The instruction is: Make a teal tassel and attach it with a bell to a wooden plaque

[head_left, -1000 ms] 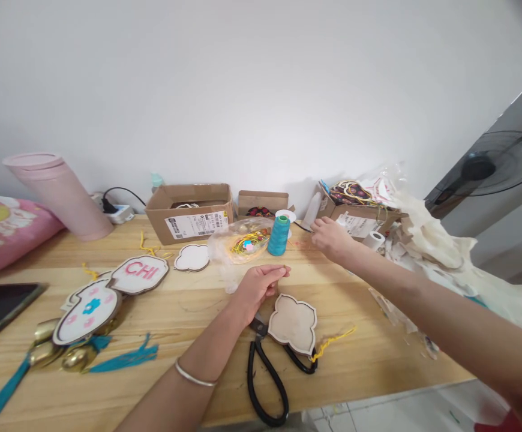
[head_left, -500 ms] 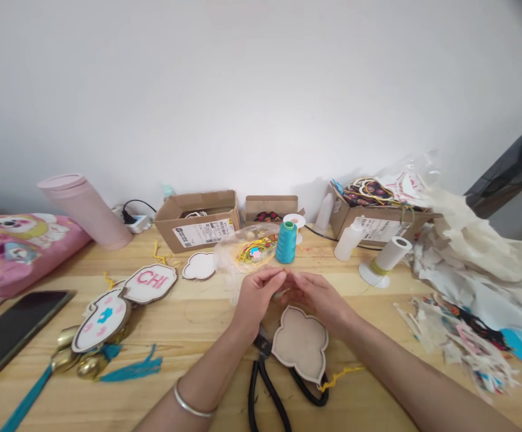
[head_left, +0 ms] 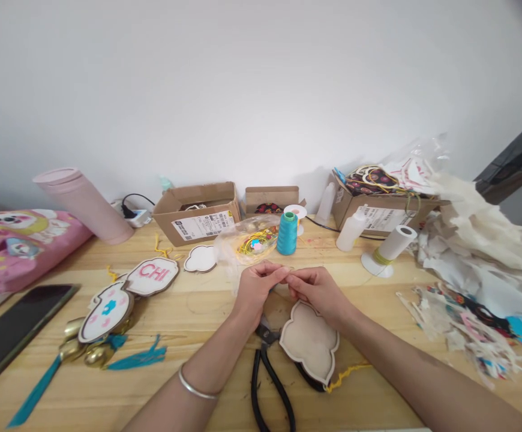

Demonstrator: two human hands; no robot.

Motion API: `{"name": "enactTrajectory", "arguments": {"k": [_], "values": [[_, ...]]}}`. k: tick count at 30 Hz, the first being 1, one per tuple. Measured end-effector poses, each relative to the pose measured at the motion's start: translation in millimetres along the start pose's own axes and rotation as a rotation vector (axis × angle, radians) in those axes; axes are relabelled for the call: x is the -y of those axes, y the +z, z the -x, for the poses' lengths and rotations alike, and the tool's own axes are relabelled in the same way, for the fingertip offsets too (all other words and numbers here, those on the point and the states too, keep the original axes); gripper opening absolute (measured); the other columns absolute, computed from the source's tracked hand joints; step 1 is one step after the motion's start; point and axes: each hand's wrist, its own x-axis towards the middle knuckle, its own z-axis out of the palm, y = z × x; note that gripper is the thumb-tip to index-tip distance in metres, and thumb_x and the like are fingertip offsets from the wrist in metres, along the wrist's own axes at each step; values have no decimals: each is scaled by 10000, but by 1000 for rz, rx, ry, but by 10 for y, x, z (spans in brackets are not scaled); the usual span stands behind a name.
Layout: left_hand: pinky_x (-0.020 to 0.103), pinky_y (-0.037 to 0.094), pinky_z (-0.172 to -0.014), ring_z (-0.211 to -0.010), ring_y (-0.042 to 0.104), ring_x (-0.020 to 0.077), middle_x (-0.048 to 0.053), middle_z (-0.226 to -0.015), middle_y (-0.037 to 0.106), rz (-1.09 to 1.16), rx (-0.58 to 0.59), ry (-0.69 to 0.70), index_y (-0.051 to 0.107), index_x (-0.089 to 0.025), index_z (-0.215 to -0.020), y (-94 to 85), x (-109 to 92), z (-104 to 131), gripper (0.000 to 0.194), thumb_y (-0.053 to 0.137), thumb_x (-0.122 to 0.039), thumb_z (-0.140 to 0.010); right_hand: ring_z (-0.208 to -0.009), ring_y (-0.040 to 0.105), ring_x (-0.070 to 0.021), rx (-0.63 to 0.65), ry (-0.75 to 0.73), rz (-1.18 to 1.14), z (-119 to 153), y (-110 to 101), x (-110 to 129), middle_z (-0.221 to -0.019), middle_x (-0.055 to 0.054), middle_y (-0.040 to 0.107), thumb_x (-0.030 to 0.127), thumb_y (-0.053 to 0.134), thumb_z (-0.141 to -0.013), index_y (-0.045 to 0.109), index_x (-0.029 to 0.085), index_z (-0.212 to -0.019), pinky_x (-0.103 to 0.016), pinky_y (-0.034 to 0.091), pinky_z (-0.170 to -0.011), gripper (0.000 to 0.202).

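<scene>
At left of the frame, a white plaque lettered "CHI" (head_left: 153, 276) lies beside a flower-decorated plaque (head_left: 108, 312), with brass bells (head_left: 96, 355) and a teal tassel (head_left: 137, 357) just below. At center, a worker's left hand (head_left: 256, 294) meets the right hand (head_left: 317, 294), fingertips pinched closed and touching; whatever they grip is too small to make out, though it may be a fine thread. Black-handled shears (head_left: 266, 335) lie below the left hand, and a teal thread cone (head_left: 287, 234) stands beyond. The scalloped blank plaque (head_left: 310, 339) rests at lower center across a shear handle, its top edge beneath the right hand, a yellow cord (head_left: 346, 375) trailing right. A second ago, the right hand was beside the carton (head_left: 387, 219) at upper right; it has since joined the left, apparently turning the work from reaching to close two-handed fingerwork. Further right stand a squeeze bottle (head_left: 351, 231) and a white spool (head_left: 393, 245), both clear of the hands.
</scene>
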Motion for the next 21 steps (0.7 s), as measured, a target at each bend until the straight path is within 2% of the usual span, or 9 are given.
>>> {"name": "enactTrajectory", "arguments": {"k": [4,8,12,15,18,21], "values": [[208,375,-596,-583,464,81,-11,-581,540,-17,33,67,643,-130,-608,4,-21,17,148,659,-276,-624,-409,306,-45,4,23,-50,-22,-12,-6,-431,45,417,383,570,-683,545,134,-501,-199,194,-408,309],[215,383,-634,-633,486,89,1,-657,556,-21,47,87,667,-132,-689,-3,0,9,181,630,-306,-655,-409,345,-53,15,57,-126,-45,-22,-19,-433,53,430,384,609,-637,642,130,-657,-202,236,-429,257],[223,384,-651,-649,492,98,7,-685,582,-18,36,79,673,-138,-740,-7,7,-7,209,618,-323,-662,-414,352,-52,13,57,-159,-60,-34,-48,-446,63,401,405,612,-641,660,121,-740,-205,243,-437,304],[218,373,-642,-637,468,98,-4,-626,557,-73,34,123,676,-140,-671,-3,-32,1,176,619,-307,-660,-409,291,-41,7,16,-116,-56,-35,-43,-444,70,367,435,573,-681,654,120,-738,-203,206,-423,330],[220,367,-623,-614,448,99,-13,-575,526,-119,-3,151,661,-144,-580,2,-62,11,167,640,-301,-630,-413,234,-38,-12,-5,-74,-41,-32,-7,-432,77,317,446,582,-668,642,123,-672,-205,165,-412,328],[219,359,-598,-589,440,94,-15,-564,530,-88,-30,121,651,-142,-563,5,-64,5,164,675,-303,-581,-434,246,-43,-42,-26,-53,-29,-37,32,-442,69,321,439,598,-646,649,123,-644,-208,168,-419,320]]}}
